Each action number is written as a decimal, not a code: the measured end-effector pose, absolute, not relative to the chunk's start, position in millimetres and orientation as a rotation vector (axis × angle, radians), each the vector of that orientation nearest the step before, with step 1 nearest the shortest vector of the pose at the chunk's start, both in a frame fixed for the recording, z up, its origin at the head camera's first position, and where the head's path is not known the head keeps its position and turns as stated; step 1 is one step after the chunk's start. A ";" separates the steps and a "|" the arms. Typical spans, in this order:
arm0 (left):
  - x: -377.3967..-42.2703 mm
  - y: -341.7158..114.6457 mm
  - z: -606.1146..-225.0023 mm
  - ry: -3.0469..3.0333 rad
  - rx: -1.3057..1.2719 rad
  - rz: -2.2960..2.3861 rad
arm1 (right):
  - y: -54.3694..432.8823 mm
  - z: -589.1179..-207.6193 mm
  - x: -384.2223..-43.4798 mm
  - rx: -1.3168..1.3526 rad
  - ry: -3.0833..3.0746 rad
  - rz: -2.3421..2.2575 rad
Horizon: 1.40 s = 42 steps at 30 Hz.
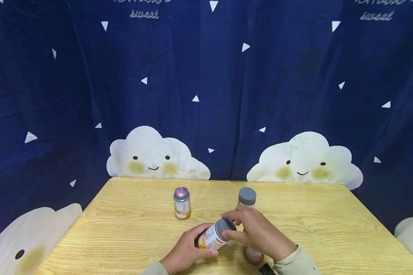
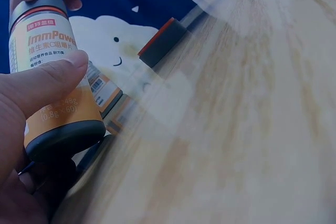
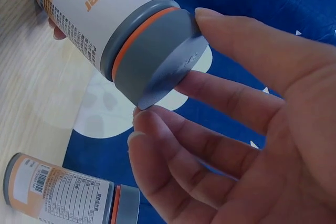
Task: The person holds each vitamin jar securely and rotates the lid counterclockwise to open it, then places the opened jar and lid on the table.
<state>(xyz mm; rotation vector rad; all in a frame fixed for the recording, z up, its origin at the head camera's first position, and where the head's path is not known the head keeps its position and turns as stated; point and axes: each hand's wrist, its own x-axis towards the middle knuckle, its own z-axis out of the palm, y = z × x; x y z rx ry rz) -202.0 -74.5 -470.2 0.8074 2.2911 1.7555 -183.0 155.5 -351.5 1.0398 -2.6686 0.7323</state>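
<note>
Low over the front middle of the desk [image 1: 124,215], the ImmPower vitamin C bottle [image 1: 211,237] is held aslant, its top leaning toward the person's right. The left hand [image 1: 188,247] wraps the labelled body, thumb across the front, a grip that seems meant to steady the bottle and present its top to the other hand. The right hand [image 1: 257,230] reaches across to the grey cap [image 1: 225,224] with thumb and fingers set around its edge, pinching it; that spread placement would suit turning or lifting the lid, though how firmly they press is hard to judge.

Farther back on the left, a matching bottle [image 1: 182,206] stands upright without its cap, its shiny purple foil seal [image 1: 181,191] in place. Behind the right hand another capped bottle [image 1: 247,197] stands upright, partly hidden. Near the right wrist a loose grey cap [image 1: 253,255] lies with its orange-red rim upward, presumably from the uncapped bottle.

The desk is pale, with streaky wood grain. Beyond its far edge hangs a dark blue curtain [image 1: 172,99] printed with white triangles, smiling clouds and the word "sweet". Light sleeves [image 1: 296,263] cover the forearms, and a dark band [image 1: 267,269] shows by the right wrist.
</note>
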 end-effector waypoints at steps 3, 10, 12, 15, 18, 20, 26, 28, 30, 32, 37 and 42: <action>-202.4 -74.1 -470.0 2.276 0.798 1.761 | 156.2 -351.2 -182.8 1.054 -2.662 0.731; -204.0 -73.9 -470.3 2.302 0.803 1.742 | 158.9 -349.9 -182.9 1.113 -2.647 0.720; -204.0 -74.1 -470.3 2.301 0.812 1.742 | 159.4 -349.5 -182.9 1.128 -2.653 0.717; -204.0 -74.2 -470.2 2.294 0.832 1.755 | 159.8 -348.9 -183.3 1.152 -2.656 0.709; -203.8 -74.2 -470.4 2.294 0.852 1.767 | 159.8 -348.3 -183.6 1.172 -2.654 0.702; -203.9 -74.1 -471.0 2.297 0.856 1.770 | 159.7 -347.9 -183.5 1.182 -2.650 0.699; -206.1 -74.0 -473.3 2.322 0.863 1.747 | 159.7 -348.4 -183.8 1.206 -2.610 0.671; -206.3 -74.2 -472.9 2.315 0.868 1.750 | 159.7 -349.1 -184.5 1.217 -2.596 0.665; -206.0 -74.5 -471.8 2.302 0.871 1.757 | 159.7 -349.9 -185.5 1.225 -2.591 0.666; -205.9 -74.5 -471.2 2.281 0.866 1.764 | 159.9 -350.3 -186.1 1.232 -2.589 0.673; -205.8 -74.4 -471.1 2.252 0.856 1.772 | 160.5 -349.6 -185.7 1.228 -2.607 0.708; -206.4 -74.9 -473.4 2.276 0.895 1.772 | 159.7 -349.2 -183.4 1.105 -2.670 0.736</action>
